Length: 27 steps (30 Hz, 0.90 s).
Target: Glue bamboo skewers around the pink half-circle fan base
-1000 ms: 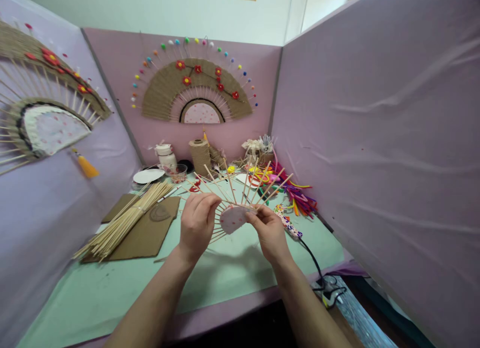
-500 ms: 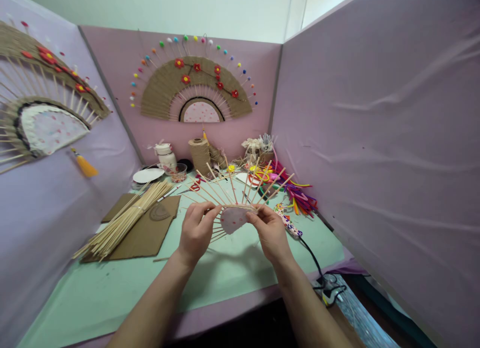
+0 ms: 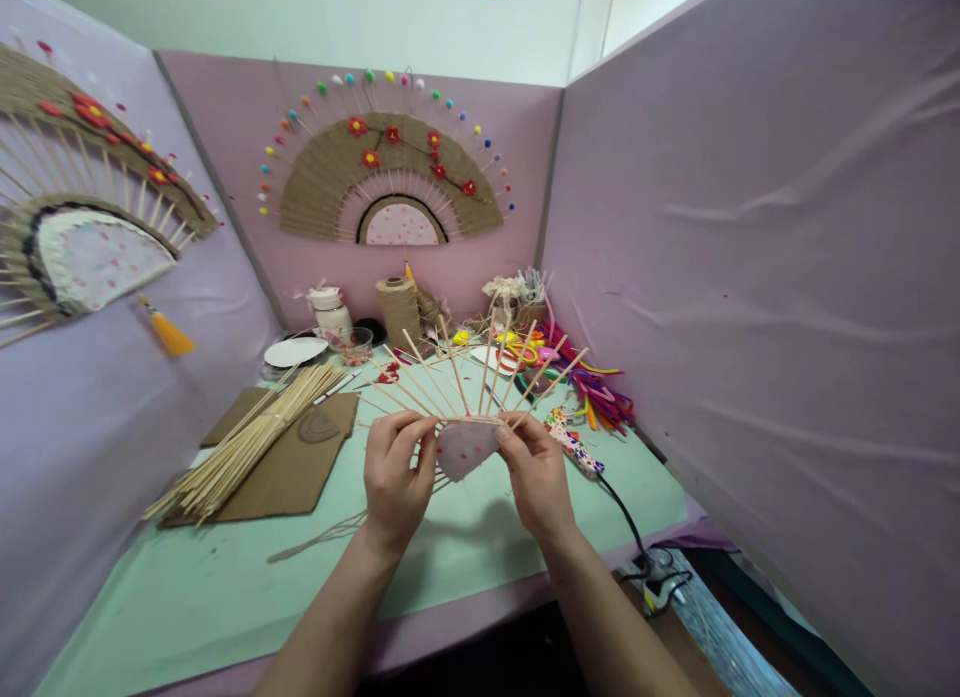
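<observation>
Both hands hold up a small stick fan (image 3: 466,449) above the table, with a pale half-round base dotted in red and thin wooden sticks spreading outward from it. My left hand (image 3: 401,467) pinches the fan's left edge between thumb and fingers. A strand of jute twine (image 3: 319,539) trails on the table below that hand; its upper end is hidden. On the opposite side, my right hand (image 3: 534,467) grips the right edge, thumb on the base and fingers behind. Sticks also show below the base beside my left hand.
Bundled sticks (image 3: 251,442) lie on cardboard (image 3: 300,477) at left. Behind stand a twine spool (image 3: 400,312), a white bottle (image 3: 330,312) and a white disc (image 3: 295,352). A patterned glue gun (image 3: 574,445) with a black cord and colourful pipe cleaners (image 3: 600,392) lie right. Finished-looking fans (image 3: 390,177) hang on the partitions.
The fan has tilted and shifted slightly left and down in my hands. My left hand has turned a little, and a longer length of twine now shows on the table beneath it.
</observation>
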{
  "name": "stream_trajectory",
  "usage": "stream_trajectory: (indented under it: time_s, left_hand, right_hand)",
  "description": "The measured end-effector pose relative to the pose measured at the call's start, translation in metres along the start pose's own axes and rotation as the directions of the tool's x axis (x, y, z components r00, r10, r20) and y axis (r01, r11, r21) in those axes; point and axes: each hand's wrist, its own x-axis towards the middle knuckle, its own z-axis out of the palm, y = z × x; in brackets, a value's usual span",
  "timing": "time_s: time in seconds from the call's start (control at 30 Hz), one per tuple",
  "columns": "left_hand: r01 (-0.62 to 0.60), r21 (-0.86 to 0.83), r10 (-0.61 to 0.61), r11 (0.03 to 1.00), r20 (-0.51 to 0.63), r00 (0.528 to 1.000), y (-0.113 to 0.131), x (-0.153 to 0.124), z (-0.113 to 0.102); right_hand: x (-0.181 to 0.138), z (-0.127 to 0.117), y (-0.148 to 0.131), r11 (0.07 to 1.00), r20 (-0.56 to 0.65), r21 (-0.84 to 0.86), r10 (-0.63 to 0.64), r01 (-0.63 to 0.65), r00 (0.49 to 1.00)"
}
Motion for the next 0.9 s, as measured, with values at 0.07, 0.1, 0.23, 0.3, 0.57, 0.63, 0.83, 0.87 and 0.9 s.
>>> stream_trajectory:
  time_s: [0.07, 0.1, 0.23, 0.3, 0.57, 0.63, 0.83, 0.87, 0.9]
  left_hand:
    - [-0.007, -0.004, 0.007, 1.0, -0.01, 1.0, 0.0, -0.004, 0.0]
    - [-0.008, -0.003, 0.008, 1.0, -0.017, 1.0, 0.0, -0.004, 0.001]
    - [0.02, 0.007, -0.02, 1.0, -0.06, 0.998, 0.004, -0.001, 0.003]
    - [0.037, 0.003, -0.037, 0.999, -0.085, 0.996, 0.004, 0.003, 0.006]
    - [0.184, -0.079, -0.191, 0.98, -0.098, 0.977, -0.009, 0.005, 0.02]
    - [0.212, -0.088, -0.22, 0.973, -0.101, 0.97, -0.012, 0.0, 0.021]
    - [0.197, 0.013, -0.196, 0.98, -0.046, 0.98, -0.015, -0.011, 0.022]
    - [0.2, 0.03, -0.199, 0.979, -0.028, 0.98, -0.012, -0.013, 0.021]
    - [0.219, 0.032, -0.218, 0.975, -0.021, 0.976, -0.008, -0.016, 0.019]
  right_hand:
    - [-0.001, -0.001, 0.001, 1.0, 0.011, 0.013, 0.005, -0.006, 1.0]
    - [-0.002, -0.001, 0.001, 1.0, 0.021, 0.014, 0.007, -0.007, 1.0]
    - [-0.002, -0.002, -0.001, 0.999, 0.068, 0.037, -0.022, 0.02, 0.997]
    - [0.003, -0.002, -0.001, 0.996, 0.077, 0.071, -0.052, 0.047, 0.996]
    - [0.028, -0.003, 0.007, 0.992, 0.131, 0.12, 0.019, -0.035, 0.991]
    - [0.027, -0.003, 0.006, 0.99, 0.133, 0.133, 0.038, -0.056, 0.99]
    - [0.026, 0.003, 0.006, 0.985, 0.066, 0.151, 0.07, -0.079, 0.995]
    - [0.026, 0.003, 0.006, 0.983, 0.047, 0.165, 0.071, -0.077, 0.996]
    - [0.026, 0.004, 0.007, 0.98, 0.03, 0.182, 0.072, -0.077, 0.997]
